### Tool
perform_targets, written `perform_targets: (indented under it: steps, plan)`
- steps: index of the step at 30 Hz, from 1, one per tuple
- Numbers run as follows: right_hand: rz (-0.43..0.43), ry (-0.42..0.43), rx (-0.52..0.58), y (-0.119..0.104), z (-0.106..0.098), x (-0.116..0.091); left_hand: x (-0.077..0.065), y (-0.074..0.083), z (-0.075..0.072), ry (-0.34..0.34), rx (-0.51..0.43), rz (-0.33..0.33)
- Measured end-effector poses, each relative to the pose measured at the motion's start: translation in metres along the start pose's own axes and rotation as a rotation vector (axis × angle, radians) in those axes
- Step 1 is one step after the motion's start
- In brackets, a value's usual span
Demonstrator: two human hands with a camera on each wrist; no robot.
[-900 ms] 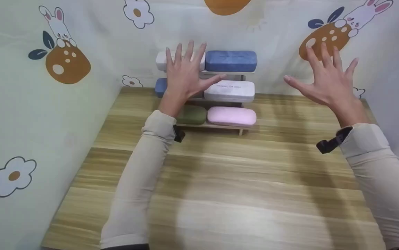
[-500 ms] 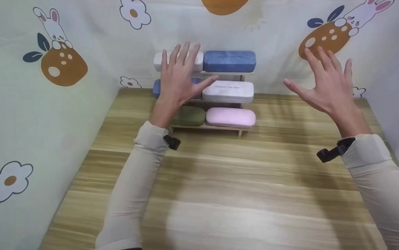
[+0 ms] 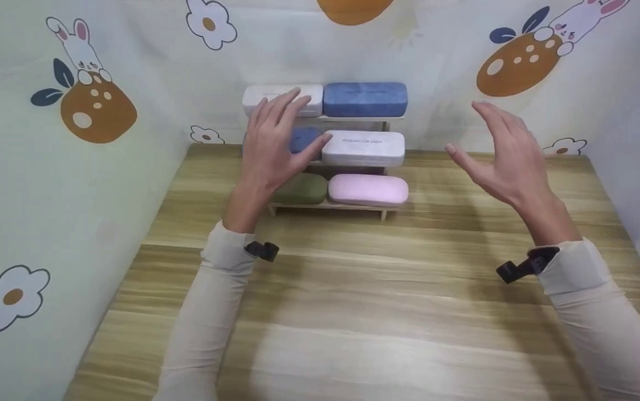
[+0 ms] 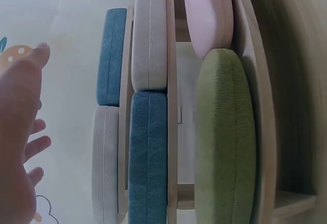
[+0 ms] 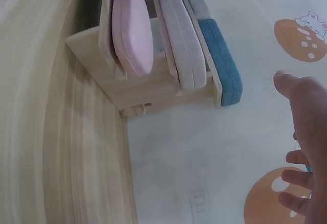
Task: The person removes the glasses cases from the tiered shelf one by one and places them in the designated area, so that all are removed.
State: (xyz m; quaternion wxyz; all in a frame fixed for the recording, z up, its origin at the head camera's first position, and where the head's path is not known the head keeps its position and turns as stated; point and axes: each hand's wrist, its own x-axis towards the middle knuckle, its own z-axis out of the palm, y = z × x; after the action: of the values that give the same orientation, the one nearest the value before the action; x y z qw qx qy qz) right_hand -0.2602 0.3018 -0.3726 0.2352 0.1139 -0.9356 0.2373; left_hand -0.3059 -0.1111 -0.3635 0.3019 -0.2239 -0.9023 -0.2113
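My left hand (image 3: 272, 147) is held over the left side of a three-tier wooden rack (image 3: 347, 206), fingers slightly bent and nothing in them. Glasses cases stand on the rack in pairs. The top tier bears a white case (image 3: 253, 103) and a blue case (image 3: 365, 100). On the middle tier, a second blue case (image 3: 307, 135), partly hidden by the hand, sits beside a second white case (image 3: 364, 149). A green case (image 4: 225, 137) and a pink case (image 3: 368, 189) fill the bottom tier. Right of the rack, my right hand (image 3: 512, 161) hovers with thumb spread, holding nothing.
The rack stands on a wood-grain table (image 3: 386, 289) against a back wall covering (image 3: 442, 55) printed with rabbits and flowers. Walls close in the table at left and right. A small black camera (image 3: 264, 250) is strapped at each wrist.
Both hands have drawn back toward the person, and their spread fingers have come closer together and bent a little. The cases and rack stay in place.
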Motion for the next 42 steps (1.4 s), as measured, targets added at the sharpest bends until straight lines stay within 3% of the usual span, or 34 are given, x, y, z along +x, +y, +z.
perform_targets:
  steps: [8, 13, 18, 27, 37, 42]
  plan:
    - [0.002, -0.025, 0.089, -0.007, 0.022, -0.016, -0.026, -0.011, 0.004, 0.08, -0.171, 0.054]
    - [-0.001, -0.057, 0.127, -0.01, 0.037, -0.023, -0.043, -0.02, 0.009, 0.051, -0.277, 0.022]
    - [0.002, -0.12, 0.149, -0.01, 0.052, -0.03, -0.06, -0.029, 0.016, -0.001, -0.322, 0.003]
    - [-0.026, -0.201, 0.243, -0.011, 0.078, -0.039, -0.088, -0.054, 0.024, 0.039, -0.4, -0.084]
    - [0.008, -0.304, 0.369, -0.012, 0.101, -0.045, -0.112, -0.086, 0.032, 0.2, -0.454, -0.227]
    - [0.037, -0.329, 0.402, -0.015, 0.11, -0.047, -0.118, -0.097, 0.036, 0.19, -0.472, -0.306]
